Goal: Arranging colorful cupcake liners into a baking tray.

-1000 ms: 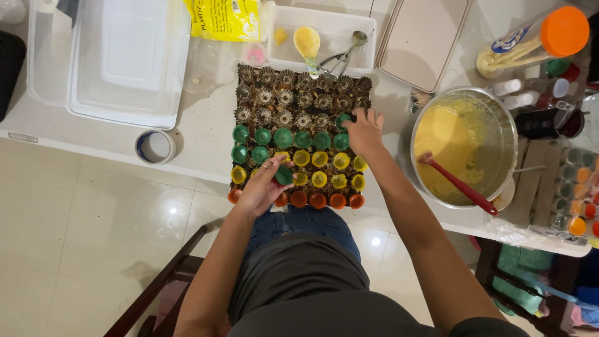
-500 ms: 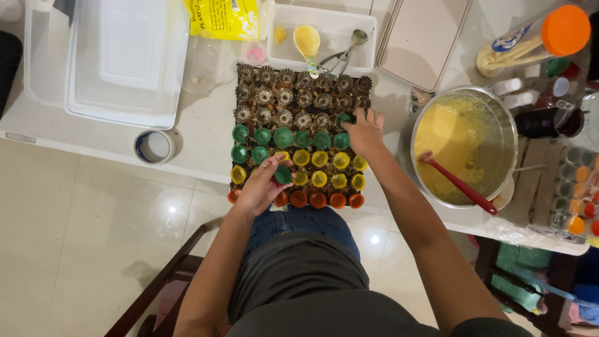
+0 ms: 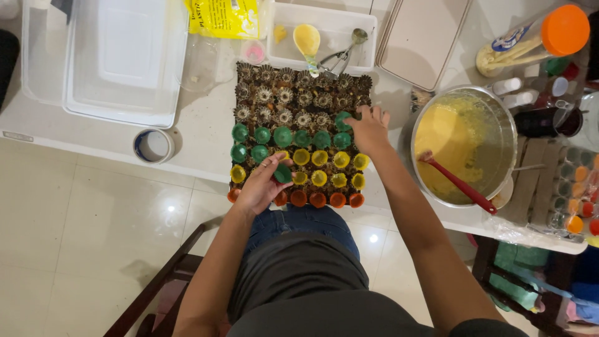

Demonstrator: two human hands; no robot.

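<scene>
**Cups going into the mould tray**

Our tray [image 3: 299, 93] sits between a white lidded tub [image 3: 118, 56] and a pot of yellow batter [image 3: 458, 146] with a red spatula [image 3: 458, 184]. A yellow packet [image 3: 224, 15] lies behind. Our left hand [image 3: 262, 184] pinches a green cup [image 3: 282, 173]; our right hand [image 3: 369, 128], fingers bent, sets another green cup [image 3: 342, 120] down.

We see the tray of cups [image 3: 299, 93] filling the middle of the surface [image 3: 199, 134] up to its near edge. Open passage lies left of the tray, toward the tape roll [image 3: 153, 145] at the near edge. The white bin [image 3: 106, 56] blocks the far left corner. Right of the tray, the batter bowl [image 3: 465, 146] with its red spatula [image 3: 458, 184] stands close, leaving only a narrow gap. The far edge is closed by the white dish [image 3: 324, 37] holding scoops.
</scene>
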